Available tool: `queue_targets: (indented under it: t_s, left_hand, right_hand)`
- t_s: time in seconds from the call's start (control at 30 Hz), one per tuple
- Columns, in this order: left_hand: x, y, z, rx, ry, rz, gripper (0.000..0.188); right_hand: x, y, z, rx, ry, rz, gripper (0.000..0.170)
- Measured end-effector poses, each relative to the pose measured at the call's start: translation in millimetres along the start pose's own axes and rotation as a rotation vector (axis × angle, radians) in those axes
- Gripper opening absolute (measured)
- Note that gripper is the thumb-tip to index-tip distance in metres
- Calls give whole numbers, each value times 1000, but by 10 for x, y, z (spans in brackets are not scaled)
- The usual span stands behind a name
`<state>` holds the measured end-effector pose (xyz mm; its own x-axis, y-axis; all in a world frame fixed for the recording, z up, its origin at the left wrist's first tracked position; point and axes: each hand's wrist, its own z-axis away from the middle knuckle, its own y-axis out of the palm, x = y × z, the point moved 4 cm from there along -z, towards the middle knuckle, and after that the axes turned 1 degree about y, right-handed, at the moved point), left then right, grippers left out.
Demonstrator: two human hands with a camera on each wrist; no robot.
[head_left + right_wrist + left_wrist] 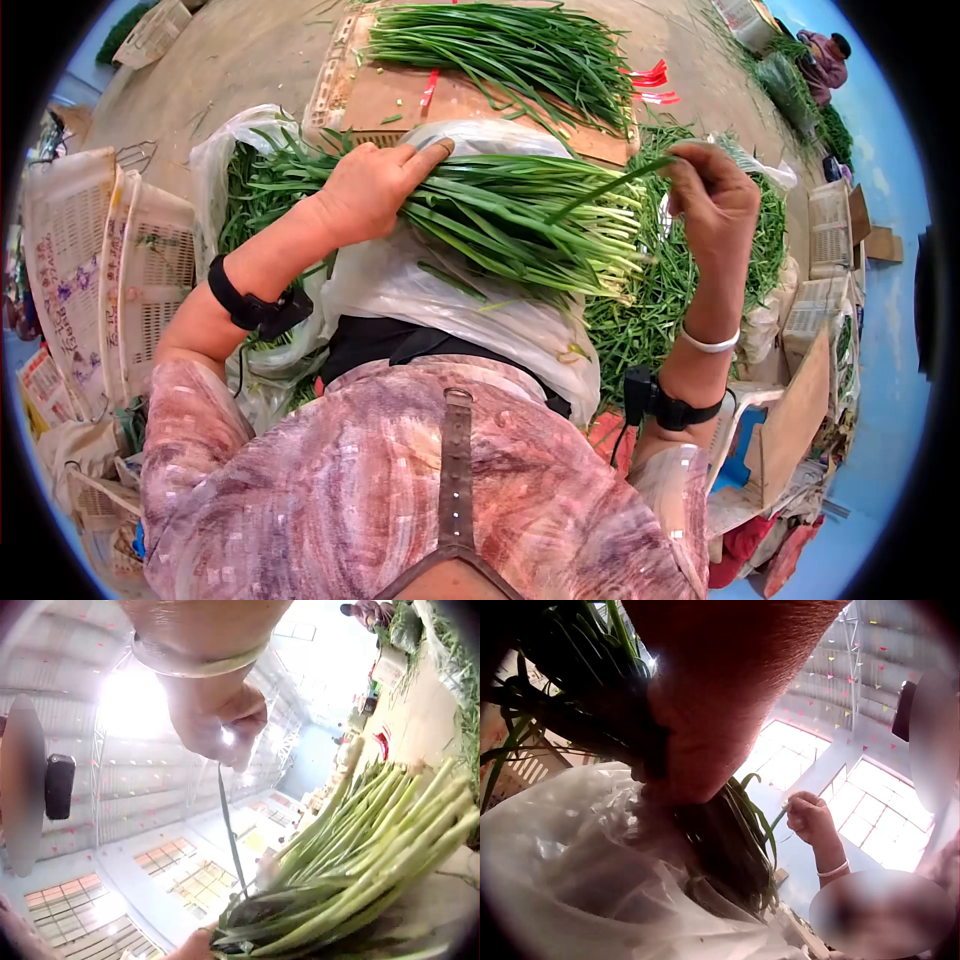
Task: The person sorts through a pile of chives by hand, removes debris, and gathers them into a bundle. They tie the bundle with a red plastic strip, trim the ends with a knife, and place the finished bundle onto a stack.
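A bunch of long green stalks (pixel 520 215) with pale ends to the right lies across the plastic-covered lap. The left hand (pixel 375 185) grips the bunch near its leafy side, thumb stretched along the top. Above the pale ends, the right hand (pixel 715 190) pinches the end of one green leaf (pixel 610 190), which slopes down to the bunch. In the right wrist view the same leaf (pixel 776 821) hangs taut; the right hand (pixel 221 724) is above the stalks (pixel 360 862). The left hand (pixel 705 727) partly hides the bunch in the left wrist view.
Ahead, a larger pile of stalks (pixel 500 60) with red ties (pixel 650 75) lies on a board (pixel 400 100). Loose greens (pixel 640 340) heap on the right and left. White crates (pixel 150 280) stand at the left, more crates (pixel 830 230) at the right; another person (pixel 825 65) is far right.
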<state>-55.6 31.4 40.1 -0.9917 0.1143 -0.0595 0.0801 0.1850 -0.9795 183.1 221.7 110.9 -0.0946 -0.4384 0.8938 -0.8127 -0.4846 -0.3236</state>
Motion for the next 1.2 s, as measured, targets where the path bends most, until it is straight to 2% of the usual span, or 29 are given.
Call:
queue_targets:
  t_s: [0.1, 0.17, 0.27, 0.33, 0.43, 0.5, 0.53, 0.57, 0.6, 0.63, 0.67, 0.7, 0.73, 0.8, 0.83, 0.87, 0.9, 0.97, 1.17, 1.2]
  left_hand:
    - [-9, 20, -9, 48, -24, 10, 75]
    - [-26, 18, -57, 55, -25, 9, 75]
    - [-59, 25, -72, 73, -59, 3, 74]
    - [-95, 22, -75, 72, -60, 18, 73]
    - [-119, 29, -87, 80, -33, 0, 67]
    - [-107, 62, -86, 82, -4, -32, 63]
    - [-94, 85, -71, 24, 25, 10, 63]
    - [-88, 91, -64, -35, 53, 53, 62]
    - [-125, 37, -66, -4, 12, 52, 61]
    - [-137, 14, -64, -4, 10, 55, 61]
    - [-109, 38, -58, 89, -85, 142, 59]
    - [-72, 73, -47, 178, -181, 228, 56]
    - [-52, 101, -30, 175, -183, 232, 56]
    - [-21, 131, -17, 30, -109, 368, 56]
    - [-16, 120, -24, 27, -118, 370, 56]
    - [-8, 125, -47, 108, -167, 428, 53]
    - [-8, 130, -67, 188, -215, 485, 50]
    - [-35, 89, -102, 210, -231, 484, 48]
    - [-67, 50, -112, 227, -270, 523, 43]
    - [-69, 59, -113, 251, -283, 514, 44]
  right_hand:
    - [43, -100, 54, -41, 2, 4, 10]
    - [187, 118, 94, 132, 72, -67, 11]
    - [325, 372, -19, 187, 40, -151, 11]
    - [480, 614, -67, 235, 3, -187, 12]
    - [626, 1076, -90, 430, -39, -235, 13]
    - [687, 1258, -62, 539, -149, -173, 18]
    - [683, 1239, -77, 536, -146, -171, 18]
    - [736, 1173, -93, 497, -286, -274, 23]
    - [784, 1088, -97, 459, -424, -378, 29]
    - [729, 947, -114, 439, -309, -484, 35]
    - [658, 758, -132, 322, -319, -376, 33]
    - [561, 554, -109, 238, -233, -127, 27]
    - [460, 385, -53, 161, -231, 22, 20]
    - [229, 191, 179, 246, -35, -56, 15]
    - [137, 163, 335, 311, 93, -17, 13]
    - [69, 222, 495, 339, 137, -11, 12]
    - [37, 299, 596, 348, 46, 144, 13]
    - [-47, 538, 715, 358, -92, 450, 16]
    - [-158, 839, 862, 213, -98, 679, 18]
    - [-142, 873, 889, 205, -157, 726, 17]
